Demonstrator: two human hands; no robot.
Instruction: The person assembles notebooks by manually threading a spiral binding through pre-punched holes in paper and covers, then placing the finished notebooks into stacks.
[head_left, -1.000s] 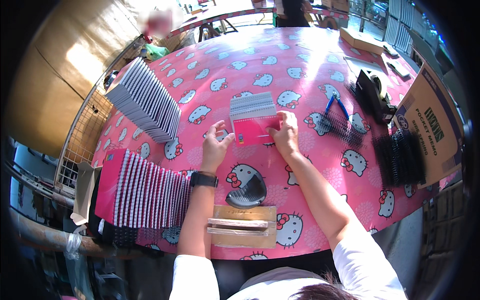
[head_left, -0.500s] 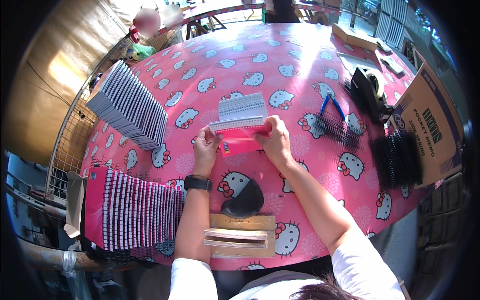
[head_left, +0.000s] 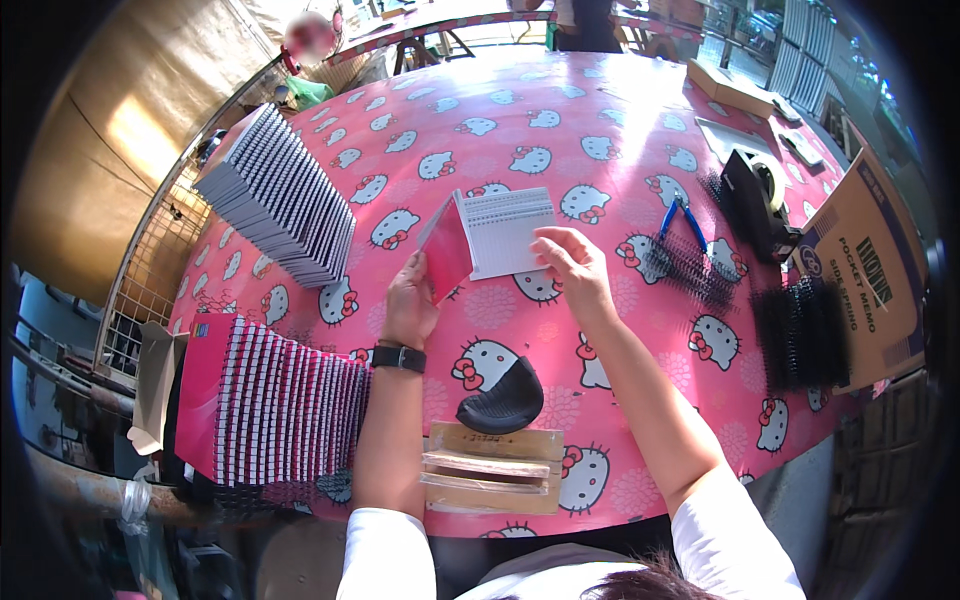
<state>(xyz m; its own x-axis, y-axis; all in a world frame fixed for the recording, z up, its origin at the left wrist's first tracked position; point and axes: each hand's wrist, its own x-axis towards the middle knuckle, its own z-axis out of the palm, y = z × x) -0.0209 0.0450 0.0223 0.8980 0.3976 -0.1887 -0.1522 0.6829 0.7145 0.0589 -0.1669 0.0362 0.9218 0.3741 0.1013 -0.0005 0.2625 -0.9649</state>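
My left hand [head_left: 412, 305] grips a pink cover [head_left: 449, 258] by its lower left edge, tilted up, with a pale sheet showing behind its top. Right beside it lies a stack of white pages [head_left: 505, 240] with a row of punched holes along the edges. My right hand [head_left: 575, 265] hovers at the right edge of these pages, its thumb and fingers slightly apart; whether the fingertips touch the paper is hard to see. Below my hands are a black curved pad [head_left: 505, 398] and a wooden block with slots [head_left: 492, 500].
Pink-covered books [head_left: 285, 405] are stacked at the left, and white punched page blocks [head_left: 285, 200] behind them. To the right are blue-handled pliers [head_left: 680, 220], loose black spiral coils [head_left: 695, 275], a black tape dispenser [head_left: 750, 205], bundled coils [head_left: 800, 335] and a cardboard box [head_left: 870, 270].
The pink cover has swung to the left and upright in my left hand. My right hand has let go of it and moved slightly right, by the white pages. The whole view has shifted a little.
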